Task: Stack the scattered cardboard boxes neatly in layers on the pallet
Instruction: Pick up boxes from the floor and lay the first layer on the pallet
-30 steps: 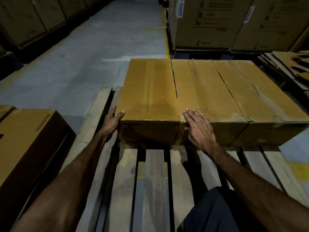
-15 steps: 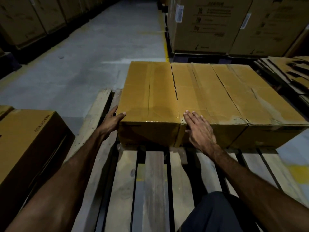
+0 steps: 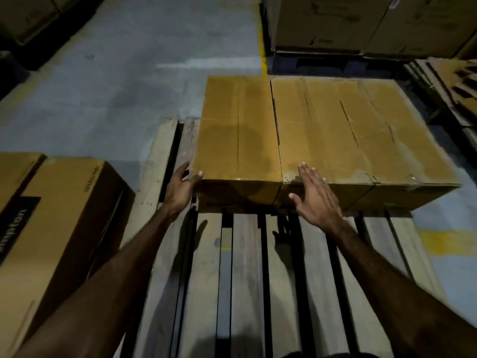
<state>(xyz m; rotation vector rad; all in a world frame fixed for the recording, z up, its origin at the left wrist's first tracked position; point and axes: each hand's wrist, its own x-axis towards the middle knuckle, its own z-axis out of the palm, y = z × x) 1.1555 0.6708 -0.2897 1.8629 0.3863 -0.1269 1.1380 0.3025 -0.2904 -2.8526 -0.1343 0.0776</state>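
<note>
Resting on the pallet (image 3: 247, 267), three boxes (image 3: 320, 125); two hands (image 3: 316, 200), fingers (image 3: 308, 174) released

1. My left hand (image 3: 180, 188) is stretched forward on a straight arm, thumb up, fingers nearly straight.
2. My right hand (image 3: 316, 196) is flat, palm down, fingers straight and spread a little.

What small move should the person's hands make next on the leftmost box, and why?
Probably nudge the leftmost box rightward with the left hand on its corner: a dark gap still separates it from the middle box, where the right hand lies flat.
</note>
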